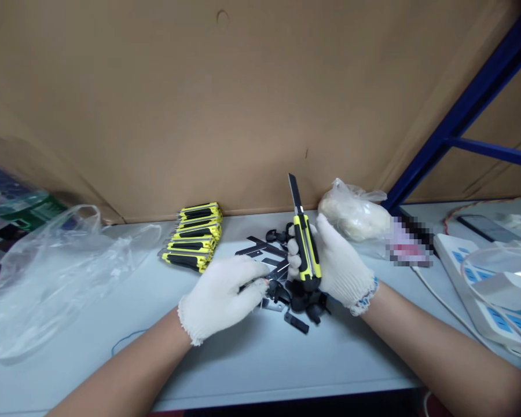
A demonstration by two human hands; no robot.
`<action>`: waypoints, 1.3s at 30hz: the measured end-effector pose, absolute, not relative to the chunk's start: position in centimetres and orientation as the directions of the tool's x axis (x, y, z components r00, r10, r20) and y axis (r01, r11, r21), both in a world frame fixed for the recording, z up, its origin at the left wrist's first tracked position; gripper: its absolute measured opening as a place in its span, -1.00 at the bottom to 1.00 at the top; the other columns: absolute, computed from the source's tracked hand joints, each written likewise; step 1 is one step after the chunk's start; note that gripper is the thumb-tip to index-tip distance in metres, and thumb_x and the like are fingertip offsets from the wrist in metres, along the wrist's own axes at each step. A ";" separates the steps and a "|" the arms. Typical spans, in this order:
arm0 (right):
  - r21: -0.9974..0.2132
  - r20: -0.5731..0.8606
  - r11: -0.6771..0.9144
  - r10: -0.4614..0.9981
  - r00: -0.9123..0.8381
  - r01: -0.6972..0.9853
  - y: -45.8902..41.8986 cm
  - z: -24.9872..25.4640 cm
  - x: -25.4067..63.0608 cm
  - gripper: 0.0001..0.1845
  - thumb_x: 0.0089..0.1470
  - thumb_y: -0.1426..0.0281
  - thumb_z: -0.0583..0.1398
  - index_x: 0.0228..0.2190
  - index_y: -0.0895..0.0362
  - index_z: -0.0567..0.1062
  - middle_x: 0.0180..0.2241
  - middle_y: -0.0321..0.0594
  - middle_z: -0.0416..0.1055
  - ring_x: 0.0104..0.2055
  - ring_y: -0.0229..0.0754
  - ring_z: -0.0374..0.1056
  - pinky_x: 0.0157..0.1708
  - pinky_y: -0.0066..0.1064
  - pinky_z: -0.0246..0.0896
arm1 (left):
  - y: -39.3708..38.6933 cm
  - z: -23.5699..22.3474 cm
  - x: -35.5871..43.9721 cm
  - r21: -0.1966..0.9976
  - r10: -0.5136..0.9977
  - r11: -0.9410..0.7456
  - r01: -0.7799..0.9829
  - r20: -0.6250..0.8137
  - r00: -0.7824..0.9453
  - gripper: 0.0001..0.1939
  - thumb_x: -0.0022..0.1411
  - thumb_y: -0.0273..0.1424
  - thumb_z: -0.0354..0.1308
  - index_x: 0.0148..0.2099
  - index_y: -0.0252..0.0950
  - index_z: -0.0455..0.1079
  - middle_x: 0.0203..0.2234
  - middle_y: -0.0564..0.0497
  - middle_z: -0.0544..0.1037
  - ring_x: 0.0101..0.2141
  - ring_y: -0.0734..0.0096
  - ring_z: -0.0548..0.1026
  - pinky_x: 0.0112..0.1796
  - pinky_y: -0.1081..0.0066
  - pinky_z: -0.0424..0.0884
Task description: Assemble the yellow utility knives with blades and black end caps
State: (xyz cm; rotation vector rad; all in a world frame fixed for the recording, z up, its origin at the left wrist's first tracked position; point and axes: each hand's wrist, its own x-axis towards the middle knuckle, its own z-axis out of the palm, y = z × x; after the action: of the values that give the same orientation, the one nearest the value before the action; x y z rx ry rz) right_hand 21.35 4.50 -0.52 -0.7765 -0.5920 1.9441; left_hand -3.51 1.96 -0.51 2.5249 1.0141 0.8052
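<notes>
My right hand (345, 263), in a white knit glove, is wrapped round a yellow and black utility knife (306, 249). The knife stands nearly upright with its dark blade (294, 190) sticking out of the top. My left hand (228, 292), gloved likewise, rests low at a pile of parts, fingers and thumb drawn together. A dark sliver shows between them, too hidden to name. Loose dark blades (267, 246) lie just beyond its fingertips. Black plastic pieces (301, 298) are heaped below the knife, and one small black piece (296, 323) lies nearer me.
Several yellow and black utility knives (191, 237) are stacked at the back left. A clear plastic bag (69, 278) spreads over the left side. Behind my right hand sits a bag with white contents (351, 211). A white power strip (481, 289) with cables lies at the right.
</notes>
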 end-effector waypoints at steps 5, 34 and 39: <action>-0.668 -0.317 -0.460 0.887 -0.335 -0.585 4.5 -0.5 21.2 -0.17 0.06 -0.49 0.11 -0.43 0.06 0.47 -0.65 -0.34 0.25 -0.68 -0.23 0.18 -0.66 -0.34 0.21 | 2.0 -0.5 -3.6 0.457 0.706 -0.705 0.542 0.380 0.598 -0.84 0.44 -0.42 0.13 -0.14 -0.23 0.56 -0.40 0.08 0.56 -0.36 0.38 0.46 -0.31 0.34 0.30; -0.853 -0.174 -0.323 0.916 -0.361 -0.410 2.2 -0.4 20.0 -0.61 0.30 0.00 0.30 -0.05 0.00 0.47 -0.55 -0.37 0.35 -0.61 -0.24 0.22 -0.62 -0.40 0.25 | 2.0 -0.2 -3.4 0.434 0.717 -0.694 0.574 0.345 0.606 -0.83 0.44 -0.41 0.11 -0.19 -0.22 0.53 -0.41 0.05 0.57 -0.36 0.35 0.49 -0.32 0.34 0.31; -0.915 -0.129 -0.249 0.926 -0.354 -0.317 2.0 -0.5 20.0 -0.67 0.25 0.12 0.35 -0.10 0.04 0.46 -0.51 -0.35 0.39 -0.58 -0.24 0.26 -0.60 -0.42 0.24 | 2.1 -0.3 -3.5 0.406 0.697 -0.716 0.567 0.374 0.612 -0.82 0.45 -0.41 0.12 -0.15 -0.22 0.56 -0.38 0.05 0.61 -0.35 0.34 0.52 -0.31 0.33 0.33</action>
State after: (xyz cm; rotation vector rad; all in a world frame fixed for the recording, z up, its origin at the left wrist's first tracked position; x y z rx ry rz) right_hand 20.02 1.98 -0.48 -0.8895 -1.0559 1.7483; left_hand -3.51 2.06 -0.32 2.5917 1.0359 0.7576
